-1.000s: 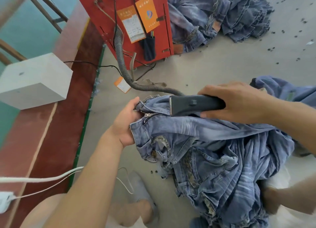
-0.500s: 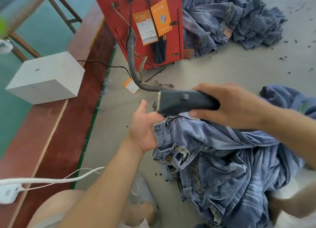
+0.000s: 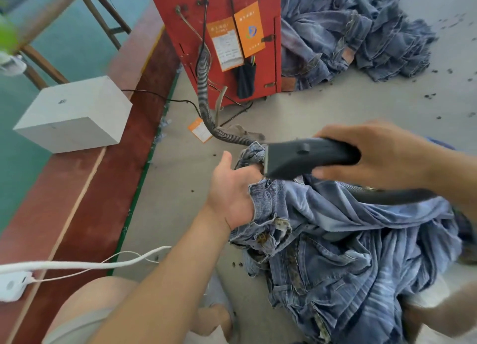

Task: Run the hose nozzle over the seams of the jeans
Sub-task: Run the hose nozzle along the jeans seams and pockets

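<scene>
Right hand grips nozzle; left hand holds jeans.

The nozzle, flat on the jeans by the zipper a second ago, has come up off the denim and now sits just above the bunched waistband edge. The right hand carried it up and forward. The left hand has pushed the waistband higher, thumb now sticking up free.
</scene>
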The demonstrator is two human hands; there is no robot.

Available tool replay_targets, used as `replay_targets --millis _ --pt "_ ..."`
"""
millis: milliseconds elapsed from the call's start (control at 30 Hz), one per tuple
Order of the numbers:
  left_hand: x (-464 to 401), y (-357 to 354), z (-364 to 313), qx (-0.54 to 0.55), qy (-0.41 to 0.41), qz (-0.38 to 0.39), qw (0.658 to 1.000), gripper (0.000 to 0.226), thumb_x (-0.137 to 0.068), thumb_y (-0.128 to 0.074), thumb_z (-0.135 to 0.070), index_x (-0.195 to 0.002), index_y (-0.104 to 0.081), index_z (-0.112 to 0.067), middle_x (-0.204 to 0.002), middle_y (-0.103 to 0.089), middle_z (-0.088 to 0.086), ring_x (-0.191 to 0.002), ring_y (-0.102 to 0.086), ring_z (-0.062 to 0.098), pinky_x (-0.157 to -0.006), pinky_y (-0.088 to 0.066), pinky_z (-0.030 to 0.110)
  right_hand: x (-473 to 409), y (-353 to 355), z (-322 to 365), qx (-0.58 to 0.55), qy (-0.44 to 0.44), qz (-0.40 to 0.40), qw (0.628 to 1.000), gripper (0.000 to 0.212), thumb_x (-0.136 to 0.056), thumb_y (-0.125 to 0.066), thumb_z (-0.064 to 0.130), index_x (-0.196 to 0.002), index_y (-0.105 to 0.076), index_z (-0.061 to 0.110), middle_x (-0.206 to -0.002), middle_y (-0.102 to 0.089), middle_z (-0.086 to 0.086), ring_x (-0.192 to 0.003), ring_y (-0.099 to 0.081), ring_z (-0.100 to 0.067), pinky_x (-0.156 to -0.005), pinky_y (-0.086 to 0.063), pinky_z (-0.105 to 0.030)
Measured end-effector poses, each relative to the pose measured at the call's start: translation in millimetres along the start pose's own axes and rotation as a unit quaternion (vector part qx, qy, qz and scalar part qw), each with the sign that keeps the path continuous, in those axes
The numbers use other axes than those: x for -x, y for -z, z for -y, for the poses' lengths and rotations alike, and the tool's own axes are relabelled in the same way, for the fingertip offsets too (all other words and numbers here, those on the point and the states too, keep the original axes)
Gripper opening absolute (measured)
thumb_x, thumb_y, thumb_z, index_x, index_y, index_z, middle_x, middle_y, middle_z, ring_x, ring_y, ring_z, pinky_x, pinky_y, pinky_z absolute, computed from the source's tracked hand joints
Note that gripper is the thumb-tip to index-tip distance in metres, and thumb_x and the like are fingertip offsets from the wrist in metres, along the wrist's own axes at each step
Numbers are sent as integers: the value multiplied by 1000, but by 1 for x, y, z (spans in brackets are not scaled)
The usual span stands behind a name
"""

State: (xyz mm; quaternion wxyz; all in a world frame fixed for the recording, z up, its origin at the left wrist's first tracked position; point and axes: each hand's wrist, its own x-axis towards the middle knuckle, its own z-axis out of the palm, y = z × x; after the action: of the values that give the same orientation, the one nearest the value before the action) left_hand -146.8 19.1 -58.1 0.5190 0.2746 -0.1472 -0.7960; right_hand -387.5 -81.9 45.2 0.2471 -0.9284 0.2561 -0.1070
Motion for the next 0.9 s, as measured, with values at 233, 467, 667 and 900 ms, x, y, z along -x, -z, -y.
replay_targets --millis 233,467,667,900 --pt "-11 -7 12 -14 -7 -70 997 88 -101 -22 -74 -143 -56 -4 -146 -54 19 -131 -57 38 -115 -43 46 -6 -32 17 25 17 -24 999 36 -88 -58 62 -113 -58 36 -76 -61 17 -66 -56 -2 -62 -43 -21" --pt "3 1 2 32 33 45 998 114 -91 -12 -88 -158 -29 3 -165 -25 28 -153 -24 46 -128 -10 57 2 -1 -34 10 -101 -76 992 26 -85 -67 57 -98 -61 35 -70 -62 16 -73 -58 5 -58 -40 -28" --pt "0 0 14 15 49 78 996 110 -92 -18 -86 -161 -23 -1 -168 -20 24 -155 -19 43 -129 -2 54 -11 -33 -11 -47 -56 -35 997 27 -90 -72 51 -105 -64 29 -77 -66 13 -72 -61 -2 -64 -46 -23" --pt "4 12 -5 13 25 45 999 113 -86 -29 -90 -156 -39 -2 -162 -33 27 -150 -33 45 -124 -23 60 -3 4 -46 -58 -121 -86 987 22 -92 -73 46 -95 -60 29 -70 -63 17 -62 -59 2 -55 -40 -22"
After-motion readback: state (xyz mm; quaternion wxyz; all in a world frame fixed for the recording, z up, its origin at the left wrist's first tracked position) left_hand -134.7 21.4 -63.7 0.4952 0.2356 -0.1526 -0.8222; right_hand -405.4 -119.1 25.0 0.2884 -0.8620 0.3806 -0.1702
